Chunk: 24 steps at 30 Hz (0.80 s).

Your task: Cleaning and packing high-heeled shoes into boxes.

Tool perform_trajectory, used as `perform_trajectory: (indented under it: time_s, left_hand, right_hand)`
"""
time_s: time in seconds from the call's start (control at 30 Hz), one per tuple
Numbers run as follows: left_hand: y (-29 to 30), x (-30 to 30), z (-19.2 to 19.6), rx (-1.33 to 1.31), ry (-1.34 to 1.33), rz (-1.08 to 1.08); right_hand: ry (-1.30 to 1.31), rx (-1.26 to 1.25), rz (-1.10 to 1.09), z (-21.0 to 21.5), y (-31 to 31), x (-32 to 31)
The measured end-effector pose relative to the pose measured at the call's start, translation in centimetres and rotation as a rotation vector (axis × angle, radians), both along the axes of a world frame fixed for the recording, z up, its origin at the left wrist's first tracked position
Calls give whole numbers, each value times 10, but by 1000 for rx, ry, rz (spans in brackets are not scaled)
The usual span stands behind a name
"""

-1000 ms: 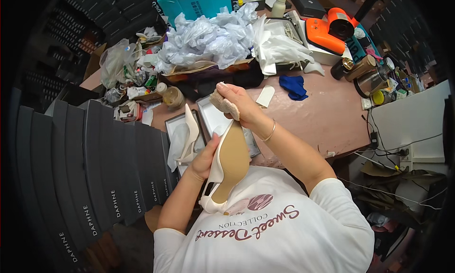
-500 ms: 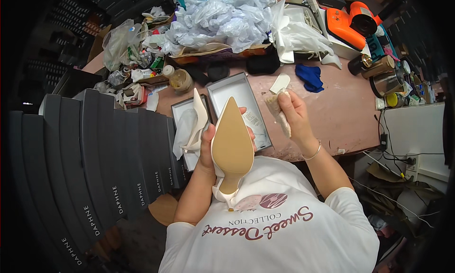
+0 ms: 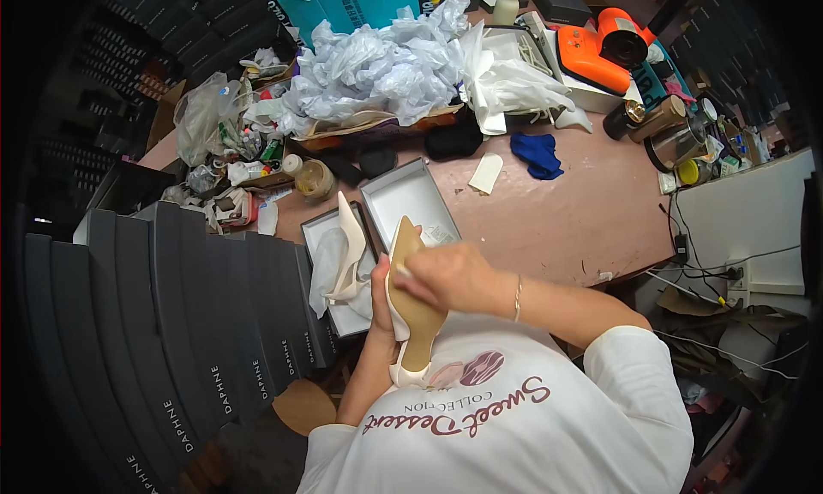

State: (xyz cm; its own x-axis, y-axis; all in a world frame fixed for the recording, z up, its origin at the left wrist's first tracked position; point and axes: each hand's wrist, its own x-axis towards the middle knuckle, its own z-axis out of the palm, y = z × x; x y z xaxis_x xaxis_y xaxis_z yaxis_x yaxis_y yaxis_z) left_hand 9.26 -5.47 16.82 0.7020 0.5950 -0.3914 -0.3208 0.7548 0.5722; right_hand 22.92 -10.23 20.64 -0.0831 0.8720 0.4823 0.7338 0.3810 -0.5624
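Observation:
My left hand [image 3: 383, 297] is closed round a white high-heeled shoe [image 3: 414, 344], which it holds with the tan sole turned up and the pointed toe away from me. Across the sole lies my right hand [image 3: 450, 275], closed and blurred by motion. Only a small pale bit of the cloth [image 3: 403, 273] shows at its fingertips; the rest is hidden. The matching white shoe [image 3: 350, 245] rests on its side in an open shoebox [image 3: 347, 320] with white tissue paper [image 3: 324, 250]. Beside it stands the box lid [image 3: 417, 194], inside facing up.
Dark shoeboxes [image 3: 184, 314] are stacked along my left. Farther back are a heap of crumpled white tissue [image 3: 377, 65], a jar [image 3: 315, 181], a small white pad [image 3: 486, 174], a blue cloth [image 3: 537, 155] and an orange device [image 3: 593, 57]. Cables [image 3: 677, 237] hang by the right wall.
My right hand has moved left from above the table onto the shoe sole, bringing the cloth with it. The whole view has shifted slightly. My left hand keeps its hold on the shoe.

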Motion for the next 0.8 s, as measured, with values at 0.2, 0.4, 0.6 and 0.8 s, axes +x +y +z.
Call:
perform_trajectory:
  time_s: [0.2,0.4,0.6,0.8]
  left_hand:
    - [-9,5,-10,-104,22,-62]
    - [-3,1,-8,41,60,-44]
    - [4,4,7,-39,-139,-64]
    - [0,-4,-35,-120,-298,-172]
  right_hand:
    - [50,-6,-160,-22,31,20]
    - [45,-21,-107,-5,13,18]
    - [-64,-55,-6,12,5,-4]
    - [-12,-35,-193,-12,53,28]
